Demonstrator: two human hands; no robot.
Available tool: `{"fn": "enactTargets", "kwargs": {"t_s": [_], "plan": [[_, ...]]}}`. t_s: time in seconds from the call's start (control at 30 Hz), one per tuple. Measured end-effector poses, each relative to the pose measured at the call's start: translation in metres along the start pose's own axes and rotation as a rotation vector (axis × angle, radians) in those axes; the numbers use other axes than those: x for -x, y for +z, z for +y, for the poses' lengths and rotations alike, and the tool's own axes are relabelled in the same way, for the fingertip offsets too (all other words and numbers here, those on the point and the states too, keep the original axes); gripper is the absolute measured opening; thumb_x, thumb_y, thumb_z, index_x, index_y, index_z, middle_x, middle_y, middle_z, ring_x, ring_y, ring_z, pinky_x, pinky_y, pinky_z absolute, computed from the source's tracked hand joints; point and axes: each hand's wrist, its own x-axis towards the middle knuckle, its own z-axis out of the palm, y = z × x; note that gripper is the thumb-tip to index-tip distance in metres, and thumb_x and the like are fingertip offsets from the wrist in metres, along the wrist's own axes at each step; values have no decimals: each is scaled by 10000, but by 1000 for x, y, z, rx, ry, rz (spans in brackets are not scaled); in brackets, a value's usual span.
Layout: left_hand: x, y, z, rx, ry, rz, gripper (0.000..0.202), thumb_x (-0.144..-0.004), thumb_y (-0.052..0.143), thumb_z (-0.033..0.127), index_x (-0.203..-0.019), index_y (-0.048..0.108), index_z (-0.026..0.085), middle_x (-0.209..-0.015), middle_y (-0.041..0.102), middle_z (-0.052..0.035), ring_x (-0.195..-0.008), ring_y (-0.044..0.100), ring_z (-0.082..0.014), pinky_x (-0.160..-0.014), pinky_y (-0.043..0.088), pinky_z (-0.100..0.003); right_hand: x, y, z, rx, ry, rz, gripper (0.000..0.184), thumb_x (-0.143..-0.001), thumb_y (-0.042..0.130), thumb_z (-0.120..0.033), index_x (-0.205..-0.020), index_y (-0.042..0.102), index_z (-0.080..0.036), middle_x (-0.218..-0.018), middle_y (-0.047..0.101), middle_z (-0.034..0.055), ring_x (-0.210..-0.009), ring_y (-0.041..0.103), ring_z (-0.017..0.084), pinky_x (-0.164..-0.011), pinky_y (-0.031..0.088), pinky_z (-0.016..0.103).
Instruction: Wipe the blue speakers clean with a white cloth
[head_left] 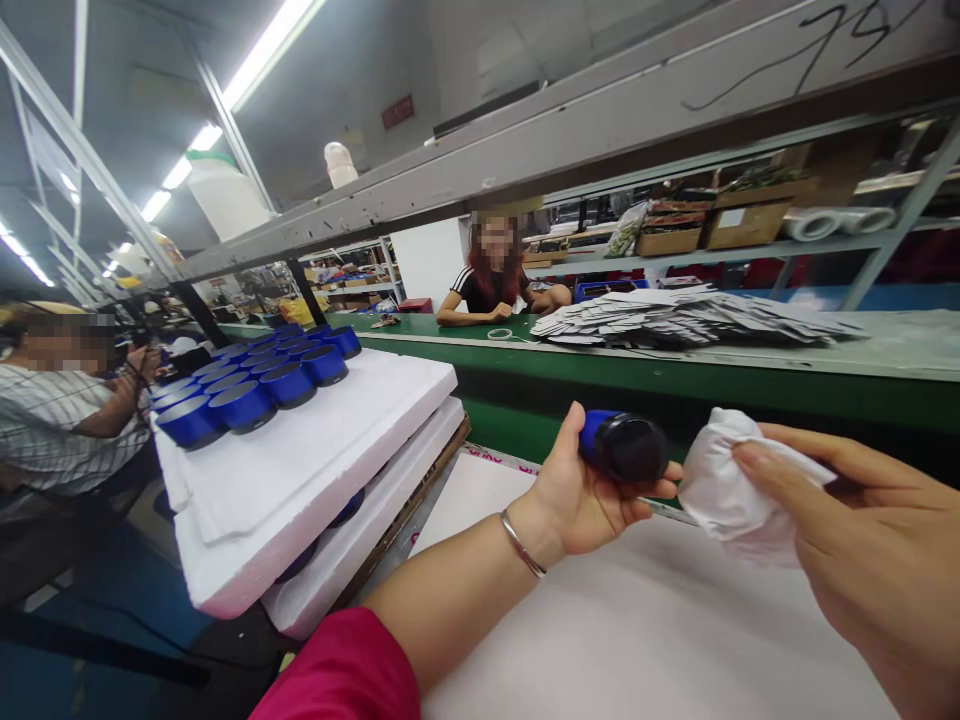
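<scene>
My red sleeve (337, 670) covers the upper left arm, and the bare forearm leads to my left hand (574, 495), ringed at the wrist by a thin steel bangle (523, 543). Its curled fingers grasp a short blue cylinder with a black rounded end (624, 446), long axis roughly level, black end toward my right hand (840, 540), whose fingers pinch a crumpled white soft sheet (739, 490) just beside it. Rows of similar blue cylinders (255, 385) stand farther left on a white foam slab (300, 480).
</scene>
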Motion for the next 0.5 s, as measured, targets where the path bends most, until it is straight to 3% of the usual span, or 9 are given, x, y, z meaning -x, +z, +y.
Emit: {"fn": "enactTargets", "kwargs": {"t_s": [0.1,0.17,0.2,0.27,0.37,0.43,0.5], "plan": [[-4,0,-10,65,35,-6,966,-1183,174,807,-1052,816,98,-900,747,-140,-693,620,-159,-592,479,-229,22,9,-14,15,-382,-7,368,-984,825,-645,-1178,921,-348,-1079,838,50,-794,755,251,-678,599,369],[-7,-2,-18,112,65,-19,853,-1186,306,801,-1111,824,126,-955,745,-117,-767,640,-170,-698,538,-248,28,19,-19,-7,-576,-49,306,-1023,753,-611,-1056,914,-353,-1083,822,52,-877,770,248,-756,619,363],[-8,-4,-20,120,70,-20,817,-1176,365,807,-1130,823,132,-971,738,-110,-792,642,-177,-729,550,-258,27,23,-19,-7,-592,-56,335,-999,726,-622,-1002,908,-341,-1060,813,67,-898,772,261,-777,627,373],[-10,-7,-21,97,38,-6,841,-1142,411,855,-1116,812,116,-949,715,-113,-769,611,-178,-704,534,-266,14,27,-12,33,-485,-31,399,-877,679,-645,-899,891,-307,-979,794,102,-878,763,300,-764,624,418],[-11,-10,-15,41,-29,0,987,-1120,255,920,-1047,784,90,-901,700,-130,-676,562,-154,-597,471,-254,-15,18,1,124,-212,-38,468,-675,700,-647,-833,885,-247,-771,721,115,-657,665,303,-592,534,435],[-10,-11,-10,-35,-43,-51,1038,-1096,216,959,-1076,780,88,-955,736,-152,-661,595,-150,-568,462,-255,-27,7,4,145,-61,-83,598,-643,775,-705,-930,918,-200,-607,610,67,-487,513,243,-459,405,388],[-8,-12,-8,-172,6,-115,1022,-988,439,1060,-1117,768,101,-1015,762,-153,-674,649,-157,-553,454,-251,-31,-4,1,141,43,-107,762,-629,833,-774,-1063,933,-157,-521,522,25,-407,387,199,-391,303,359]]}}
